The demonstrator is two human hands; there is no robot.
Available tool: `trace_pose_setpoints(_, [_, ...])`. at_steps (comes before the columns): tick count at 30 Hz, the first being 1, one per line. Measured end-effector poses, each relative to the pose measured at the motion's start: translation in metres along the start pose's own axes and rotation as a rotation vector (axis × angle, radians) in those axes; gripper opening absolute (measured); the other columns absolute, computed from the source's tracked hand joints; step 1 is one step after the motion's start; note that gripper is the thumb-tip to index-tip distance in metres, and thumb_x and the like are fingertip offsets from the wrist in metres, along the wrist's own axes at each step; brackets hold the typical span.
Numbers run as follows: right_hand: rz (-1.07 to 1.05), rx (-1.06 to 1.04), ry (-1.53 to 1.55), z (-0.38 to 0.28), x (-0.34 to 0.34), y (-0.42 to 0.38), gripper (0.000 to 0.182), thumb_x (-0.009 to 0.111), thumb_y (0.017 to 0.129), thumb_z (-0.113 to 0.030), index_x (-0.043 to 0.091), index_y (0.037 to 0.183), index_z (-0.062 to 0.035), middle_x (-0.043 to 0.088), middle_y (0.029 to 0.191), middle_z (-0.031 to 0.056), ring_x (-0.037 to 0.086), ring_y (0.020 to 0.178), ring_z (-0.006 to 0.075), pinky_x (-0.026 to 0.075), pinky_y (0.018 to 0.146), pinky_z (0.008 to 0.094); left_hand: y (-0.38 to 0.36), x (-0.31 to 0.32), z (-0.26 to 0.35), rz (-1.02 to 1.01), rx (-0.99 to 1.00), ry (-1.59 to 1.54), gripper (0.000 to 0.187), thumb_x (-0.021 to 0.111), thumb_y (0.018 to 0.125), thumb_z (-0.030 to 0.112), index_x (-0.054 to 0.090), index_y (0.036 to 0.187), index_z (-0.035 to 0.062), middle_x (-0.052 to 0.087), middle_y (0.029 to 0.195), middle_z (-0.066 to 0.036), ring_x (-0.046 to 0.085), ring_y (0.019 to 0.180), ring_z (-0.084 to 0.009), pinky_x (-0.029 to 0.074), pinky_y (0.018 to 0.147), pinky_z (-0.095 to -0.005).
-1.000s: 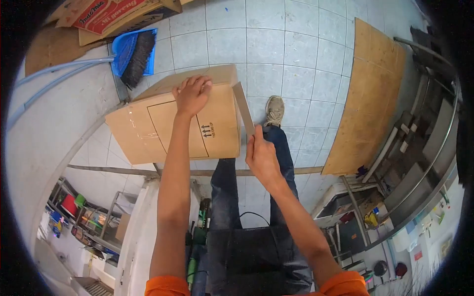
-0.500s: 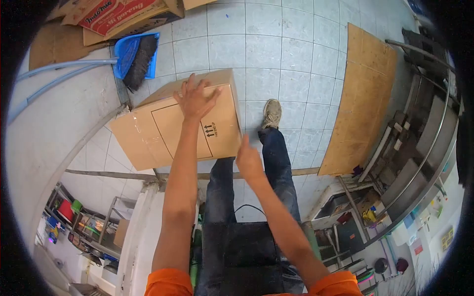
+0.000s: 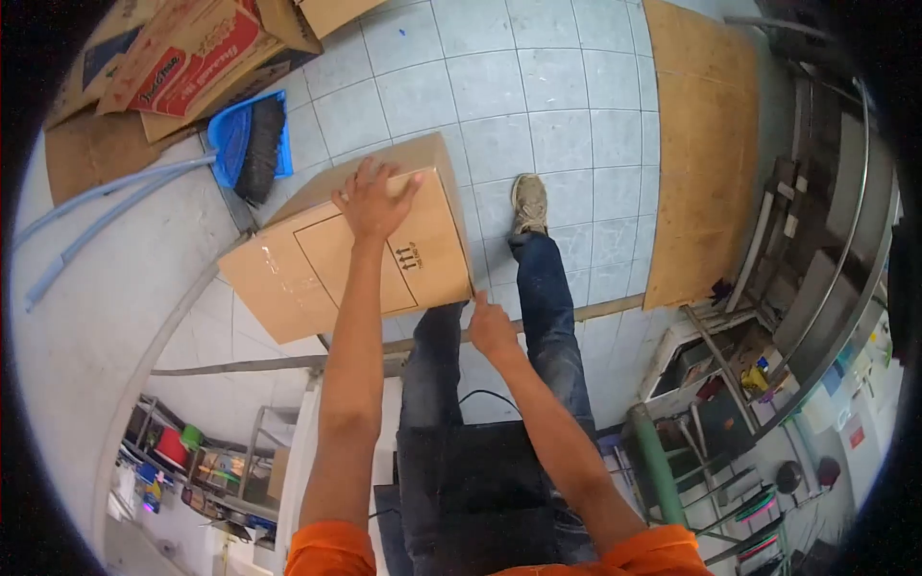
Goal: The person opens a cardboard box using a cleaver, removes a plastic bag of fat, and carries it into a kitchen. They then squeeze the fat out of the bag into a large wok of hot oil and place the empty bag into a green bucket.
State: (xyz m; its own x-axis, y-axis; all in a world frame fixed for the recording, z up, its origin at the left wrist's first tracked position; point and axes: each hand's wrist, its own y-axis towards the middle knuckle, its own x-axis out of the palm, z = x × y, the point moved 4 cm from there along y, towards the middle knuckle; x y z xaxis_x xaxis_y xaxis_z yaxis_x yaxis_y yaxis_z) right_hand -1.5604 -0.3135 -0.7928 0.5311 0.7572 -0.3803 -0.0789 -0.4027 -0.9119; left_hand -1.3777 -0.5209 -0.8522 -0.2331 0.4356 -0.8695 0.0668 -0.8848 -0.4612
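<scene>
Cardboard box [image 3: 346,254]: closed, held tilted above a light tiled floor [image 3: 538,86], in front of the person's legs. Left hand [image 3: 373,200]: fingers spread, palm pressed flat on the upper face near the far edge. Right hand [image 3: 490,326]: at the box's near right corner, fingers touching the edge; grip cannot be determined. Blue dustpan with brush [image 3: 252,144] and flattened printed cartons [image 3: 182,53] lie far left. Plywood sheet [image 3: 701,144] lies right, beside metal shelving [image 3: 826,211].
</scene>
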Motion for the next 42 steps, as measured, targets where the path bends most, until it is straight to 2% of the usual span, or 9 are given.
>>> trace_pose_setpoints(5, [0.077,-0.232,0.127,-0.099,-0.125,0.038,0.04,0.051,0.084,-0.004,0.048,0.123,0.0039,0.065,0.093,0.0235,0.064,0.081,0.0417,0.051,0.076,0.0504,-0.005,0.003,-0.006,-0.064,0.012,-0.071,0.063,0.051,0.079,0.072,0.062,0.119,0.0252,0.04,0.145,-0.006,0.032,0.136,-0.0327,0.016,0.105,-0.0652])
trace_pose_setpoints(9, [0.479,-0.461,0.135,-0.033,-0.037,0.025,0.047,0.05,0.087,-0.008,0.039,0.132,0.0013,0.062,0.074,0.0264,0.063,0.068,0.0439,0.05,0.061,0.0528,0.0,-0.005,-0.006,-0.147,-0.074,-0.047,0.067,0.051,0.078,0.073,0.058,0.125,0.0254,0.038,0.147,-0.008,0.03,0.137,-0.032,0.014,0.104,-0.0704])
trace_pose_setpoints(12, [0.185,-0.226,0.166,-0.008,-0.038,-0.02,0.043,0.05,0.087,-0.01,0.037,0.128,-0.0021,0.061,0.072,0.0273,0.063,0.071,0.0456,0.049,0.061,0.056,-0.02,-0.003,0.011,-0.181,0.046,0.141,0.064,0.05,0.082,0.069,0.055,0.13,0.0265,0.037,0.149,-0.009,0.03,0.138,-0.0335,0.014,0.107,-0.0679])
trace_pose_setpoints(22, [0.162,-0.205,0.213,0.043,0.018,-0.072,0.028,0.05,0.09,-0.012,0.042,0.112,0.0016,0.06,0.073,0.0303,0.062,0.071,0.0487,0.049,0.06,0.0571,0.003,0.0,0.075,0.068,0.234,0.285,0.051,0.06,0.085,0.041,0.051,0.134,0.0269,0.044,0.143,-0.01,0.035,0.135,-0.0334,0.022,0.106,-0.0662])
trace_pose_setpoints(25, [0.134,-0.286,0.371,0.065,0.037,-0.072,0.035,0.051,0.091,-0.012,0.042,0.119,0.0058,0.059,0.068,0.029,0.061,0.068,0.0479,0.05,0.06,0.0552,0.01,0.017,0.079,-0.204,0.208,0.198,0.057,0.064,0.078,0.027,0.051,0.133,0.0231,0.041,0.144,-0.011,0.035,0.134,-0.0322,0.022,0.108,-0.0636])
trace_pose_setpoints(28, [0.15,-0.199,0.508,0.072,-0.035,-0.082,0.036,0.049,0.092,-0.011,0.042,0.122,0.0073,0.06,0.068,0.0287,0.062,0.068,0.0467,0.05,0.059,0.0535,-0.014,0.031,0.102,-0.454,0.708,-0.195,0.061,0.066,0.077,0.031,0.048,0.135,0.0249,0.039,0.147,-0.008,0.038,0.133,-0.0318,0.031,0.101,-0.0649])
trace_pose_setpoints(32, [0.296,-0.217,0.659,0.104,-0.072,-0.073,0.031,0.047,0.094,-0.012,0.044,0.118,0.0072,0.06,0.066,0.0268,0.063,0.061,0.0423,0.049,0.053,0.0497,-0.04,0.026,0.149,-0.626,0.609,0.388,0.067,0.072,0.072,0.034,0.05,0.134,0.0226,0.036,0.148,-0.008,0.037,0.133,-0.0329,0.033,0.1,-0.0647])
trace_pose_setpoints(34, [0.119,0.021,0.877,0.117,-0.081,-0.067,0.028,0.049,0.092,-0.015,0.046,0.113,0.0046,0.061,0.083,0.0305,0.059,0.085,0.0497,0.047,0.069,0.0533,-0.038,0.03,0.167,-0.64,0.521,0.499,0.069,0.074,0.07,0.035,0.05,0.133,0.0221,0.036,0.148,-0.009,0.036,0.134,-0.033,0.033,0.101,-0.0651])
trace_pose_setpoints(42, [0.195,0.072,1.039,0.147,-0.119,-0.055,0.027,0.047,0.095,-0.018,0.047,0.115,0.0012,0.063,0.092,0.0292,0.059,0.092,0.0486,0.047,0.075,0.0506,-0.039,0.106,0.163,-0.853,1.021,0.902,0.086,0.087,0.051,0.046,0.053,0.129,0.0358,0.036,0.15,0.002,0.025,0.142,-0.0285,0.025,0.106,-0.0672])
